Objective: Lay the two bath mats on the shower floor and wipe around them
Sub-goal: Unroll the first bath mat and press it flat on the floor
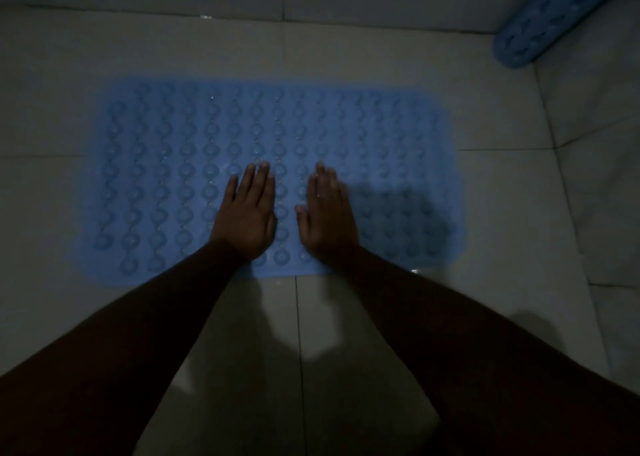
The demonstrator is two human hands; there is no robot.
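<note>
While the blue mat [166, 164] is lying on the shower floor [502, 213], I'm pressing it w/ left hand [247, 215] & right hand [329, 215], fingers straight, gripping nothing; prob. floppy, best lifted by edges.

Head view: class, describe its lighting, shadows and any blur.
Head view: dim throughout; the right hand casts a dark shadow rightward on the mat; a larger shadow lies on the floor nearer the camera; the right fingertips look smeared; the second mat, top right, looks soft.
</note>
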